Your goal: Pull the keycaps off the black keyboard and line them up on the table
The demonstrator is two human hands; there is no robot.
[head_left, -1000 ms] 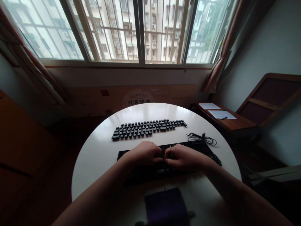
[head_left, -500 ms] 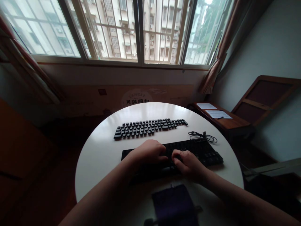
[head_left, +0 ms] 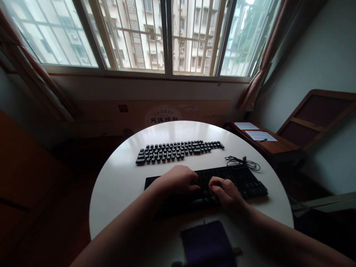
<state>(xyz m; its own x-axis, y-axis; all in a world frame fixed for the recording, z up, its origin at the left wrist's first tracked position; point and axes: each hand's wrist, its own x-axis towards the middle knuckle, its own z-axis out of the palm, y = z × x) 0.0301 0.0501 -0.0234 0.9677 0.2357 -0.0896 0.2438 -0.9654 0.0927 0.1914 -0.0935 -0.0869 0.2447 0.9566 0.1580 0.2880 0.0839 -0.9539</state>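
Observation:
A black keyboard [head_left: 250, 181] lies on the white round table, under both my hands. My left hand [head_left: 182, 180] rests over its middle-left part, fingers curled inward; what is under the fingers is hidden. Just to the right, my right hand [head_left: 226, 191] is closed in a pinch above the keys. A bit of thin wire [head_left: 231, 178] shows by its knuckles, as of a small wire tool, mostly hidden by the fingers. Beyond the keyboard, loose black keycaps [head_left: 167, 151] stand in rows on the table.
A coiled black cable [head_left: 243, 163] lies behind the keyboard's right end. Close to me on the round table [head_left: 114, 193] is a dark purple object [head_left: 207, 243], blurred. Papers [head_left: 261, 135] and a pen lie on a wooden chair or bench to the right.
My right hand has shifted slightly right, away from the left hand. The left hand stays in place. The whole view has moved a little.

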